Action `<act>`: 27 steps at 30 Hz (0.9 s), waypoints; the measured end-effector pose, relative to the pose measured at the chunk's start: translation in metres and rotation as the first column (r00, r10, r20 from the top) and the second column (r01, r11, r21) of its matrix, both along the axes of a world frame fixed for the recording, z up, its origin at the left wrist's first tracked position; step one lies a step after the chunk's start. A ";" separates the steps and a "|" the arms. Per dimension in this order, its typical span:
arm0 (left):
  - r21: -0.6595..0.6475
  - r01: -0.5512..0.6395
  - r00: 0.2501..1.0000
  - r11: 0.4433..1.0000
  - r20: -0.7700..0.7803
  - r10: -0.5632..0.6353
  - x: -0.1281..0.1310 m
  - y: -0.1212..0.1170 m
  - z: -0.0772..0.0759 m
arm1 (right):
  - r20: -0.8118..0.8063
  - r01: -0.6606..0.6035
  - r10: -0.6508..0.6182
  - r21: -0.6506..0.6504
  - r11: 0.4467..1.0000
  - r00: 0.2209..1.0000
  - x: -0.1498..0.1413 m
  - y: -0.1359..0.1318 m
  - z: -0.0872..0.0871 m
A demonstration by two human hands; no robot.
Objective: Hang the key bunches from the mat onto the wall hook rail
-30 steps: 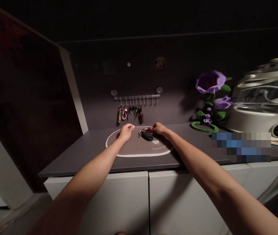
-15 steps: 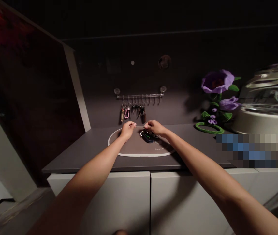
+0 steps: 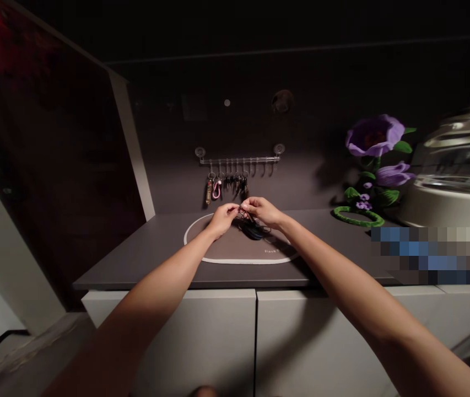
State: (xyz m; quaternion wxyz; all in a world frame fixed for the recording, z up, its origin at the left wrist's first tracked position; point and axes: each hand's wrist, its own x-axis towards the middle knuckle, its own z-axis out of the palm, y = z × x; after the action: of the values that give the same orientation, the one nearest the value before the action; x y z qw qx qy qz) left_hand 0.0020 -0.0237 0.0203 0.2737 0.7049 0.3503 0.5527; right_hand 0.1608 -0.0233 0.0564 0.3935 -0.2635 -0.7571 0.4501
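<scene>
Seen bare at left hand [image 3: 221, 221] and right hand [image 3: 264, 212], likewise along left forearm [image 3: 172, 275] and right forearm [image 3: 334, 270]. Narrows at wrists [image 3: 286, 222], broadens steadily toward elbows [image 3: 387, 331]. Rounded and smooth in outline, with soft contouring near the right elbow. Slim at fingers [image 3: 228, 208], roundish across the backs of both hands. Too small in view to read nails or knuckle lines. Cut off by lower frame edge.
</scene>
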 end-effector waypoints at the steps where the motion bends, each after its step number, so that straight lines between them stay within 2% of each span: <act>1: 0.001 0.011 1.000 1.000 -0.003 -0.011 0.000 0.000 0.000 | -0.015 -0.004 0.004 -0.011 1.000 1.000 0.000 0.000 0.000; 7: 0.016 0.024 0.999 1.000 -0.048 -0.023 -0.001 -0.001 0.000 | -0.123 -0.029 0.024 -0.040 0.999 0.992 0.001 -0.002 0.005; 15: -0.013 0.068 0.997 0.998 -0.020 -0.069 -0.006 -0.004 0.004 | -0.219 -0.043 0.036 -0.025 0.999 0.975 0.002 -0.001 0.005; 27: -0.086 0.037 0.979 0.996 0.202 -0.019 -0.010 -0.001 0.012 | -0.290 0.045 -0.067 -0.081 0.996 0.955 0.006 0.008 0.002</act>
State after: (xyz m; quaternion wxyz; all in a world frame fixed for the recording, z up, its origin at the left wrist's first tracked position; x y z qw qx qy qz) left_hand -0.0078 -0.0251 0.0327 0.3470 0.6374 0.3353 0.6008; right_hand 0.1672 -0.0157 0.0585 0.5039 -0.2296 -0.6657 0.5003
